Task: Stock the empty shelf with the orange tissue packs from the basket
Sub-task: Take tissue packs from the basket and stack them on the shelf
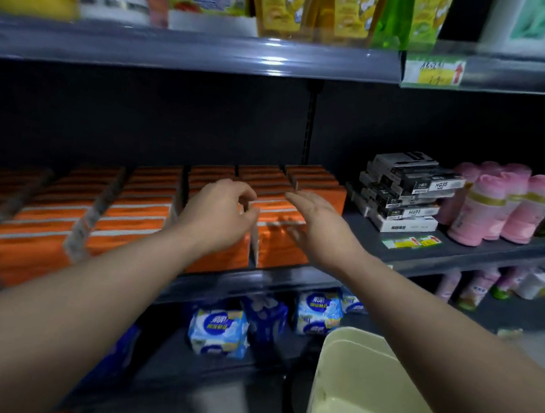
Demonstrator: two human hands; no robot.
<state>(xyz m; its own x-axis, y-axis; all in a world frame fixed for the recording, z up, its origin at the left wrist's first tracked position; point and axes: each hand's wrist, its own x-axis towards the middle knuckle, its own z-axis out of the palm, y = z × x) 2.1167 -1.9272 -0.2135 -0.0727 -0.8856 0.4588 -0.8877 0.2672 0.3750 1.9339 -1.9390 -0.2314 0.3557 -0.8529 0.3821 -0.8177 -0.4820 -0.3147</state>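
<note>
both hands are out over the middle shelf [256, 280], which now carries rows of orange tissue packs [143, 206] standing on edge in columns, from the far left across to a last column beside the stack of black and white boxes [407, 193]. the left hand [220, 214] hangs over the top of the packs with its fingers curled in and the thumb close to them, just by a thin white divider [254, 241] between two columns; the blur hides whether it pinches a pack edge or the divider or has nothing at all, so i cannot tell. the right hand [316, 224] is spread flat, fingers straight, palm turned inward against the top front of the rightmost column, gripping nothing. the basket [350, 349] sits low at the right, under the right forearm, and the part of its inside that shows has no orange packs in it. judged from this, the loading looks all but done and the step in hand is tidying: squaring and pressing the last packs into line. the next move calls for a light push with flat fingers to seat that column flush with its neighbours and with the shelf's front lip, without tipping the divider or nudging the boxes alongside, then a glance into the basket for any pack left over.
</note>
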